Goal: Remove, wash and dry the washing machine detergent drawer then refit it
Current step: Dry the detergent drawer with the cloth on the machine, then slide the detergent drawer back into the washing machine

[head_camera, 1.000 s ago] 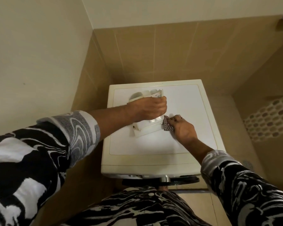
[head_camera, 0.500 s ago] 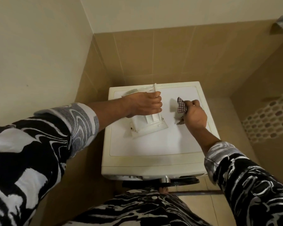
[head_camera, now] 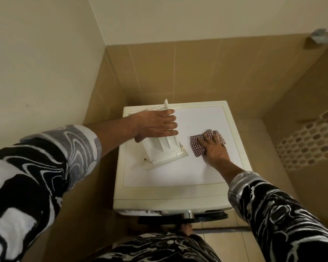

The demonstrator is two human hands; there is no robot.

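Observation:
The white detergent drawer [head_camera: 165, 150] stands tilted on the washing machine top [head_camera: 178, 174], its front panel down and its rear end raised toward the back wall. My left hand [head_camera: 155, 123] holds it from the left, fingers laid across its upper side and thumb tucked round its lower edge. To the right of the drawer lies a red-and-white checked cloth [head_camera: 197, 146]. My right hand [head_camera: 214, 150] lies flat on that cloth, fingers straight, pressing it onto the machine top. Hand and cloth are a little apart from the drawer.
The machine sits in a corner, with a plain wall close on the left and tan tiles behind. Its dark round door [head_camera: 182, 218] juts out at the front edge below me. A mosaic tile band [head_camera: 311, 140] runs along the right wall.
My right hand took the cloth away from the drawer's side, lifted it, then laid it flat on the machine top to the right. My left hand tipped the drawer's rear end up.

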